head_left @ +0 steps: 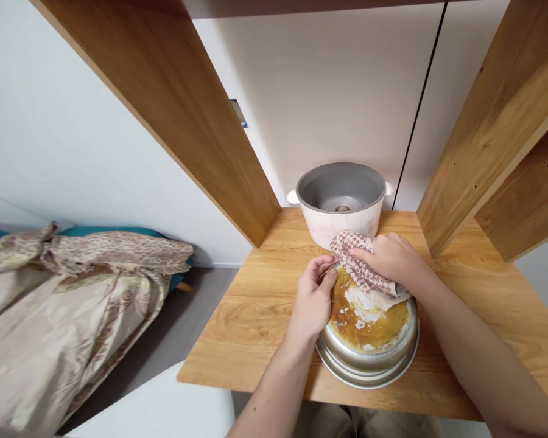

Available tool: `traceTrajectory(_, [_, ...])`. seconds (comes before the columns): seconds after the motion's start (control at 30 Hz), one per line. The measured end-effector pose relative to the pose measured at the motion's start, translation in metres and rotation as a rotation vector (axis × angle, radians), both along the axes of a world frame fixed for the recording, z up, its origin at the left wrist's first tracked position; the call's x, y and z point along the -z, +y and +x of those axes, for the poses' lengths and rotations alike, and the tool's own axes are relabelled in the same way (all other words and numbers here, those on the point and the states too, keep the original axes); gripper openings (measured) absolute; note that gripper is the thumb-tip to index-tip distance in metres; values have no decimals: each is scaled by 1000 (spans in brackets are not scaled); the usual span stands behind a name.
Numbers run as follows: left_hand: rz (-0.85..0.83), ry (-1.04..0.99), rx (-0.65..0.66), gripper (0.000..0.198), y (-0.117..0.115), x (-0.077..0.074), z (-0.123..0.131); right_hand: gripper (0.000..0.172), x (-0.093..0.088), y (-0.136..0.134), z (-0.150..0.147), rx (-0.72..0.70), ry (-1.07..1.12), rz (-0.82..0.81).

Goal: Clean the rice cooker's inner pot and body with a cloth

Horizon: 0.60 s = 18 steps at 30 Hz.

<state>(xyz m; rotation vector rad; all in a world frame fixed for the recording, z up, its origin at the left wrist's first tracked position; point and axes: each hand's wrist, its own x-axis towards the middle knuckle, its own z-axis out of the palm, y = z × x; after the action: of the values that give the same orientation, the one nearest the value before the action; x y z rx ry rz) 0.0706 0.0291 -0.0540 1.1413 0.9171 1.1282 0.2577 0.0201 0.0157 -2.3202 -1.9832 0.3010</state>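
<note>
A round metal pot lies upside down on the wooden desk, its base facing up with yellow-brown stains and pale bare patches. My right hand grips a brown-and-white patterned cloth and presses it on the far part of that base. At the pot's left far edge, my left hand has its thumb and fingers closed on the edge. Just beyond the cloth stands a white cooker body with a grey inside, without a lid, a small round fitting showing at its bottom.
Wooden uprights rise on the left and right of the desktop. Behind is a white wall panel. A bed with a patterned cover stands at the left, and a white chair is by the desk's front.
</note>
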Motion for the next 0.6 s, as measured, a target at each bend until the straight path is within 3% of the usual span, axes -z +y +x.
traceTrajectory(0.13, [-5,4,11,30,0,0,0,77,3,1,4,-34,78,-14])
traceTrajectory(0.33, [-5,-3,5,29,0,1,0,59,6,6,22,-205,445,-104])
traceTrajectory(0.6, [-26,-37,-5,33,-1,1,1,76,1,5,9,-20,95,7])
